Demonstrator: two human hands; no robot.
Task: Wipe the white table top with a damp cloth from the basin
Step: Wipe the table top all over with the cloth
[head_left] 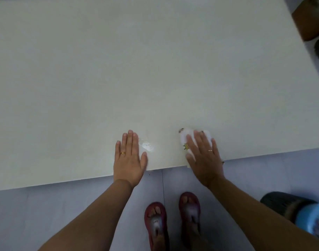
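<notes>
While the broad white table top [118,69] fills the view, the right hand [204,156] presses flat on a white patterned cloth [185,137] at its near edge; left hand [128,156] rests flat, fingers released, beside a small wet patch [147,146].

matt, smooth white table top [155,69] with wet glossy patch [147,146]; soft white cloth [186,137].

Single head-worn view, looking steeply down, close over the table's [155,69] near edge, floor [64,205] below
</notes>
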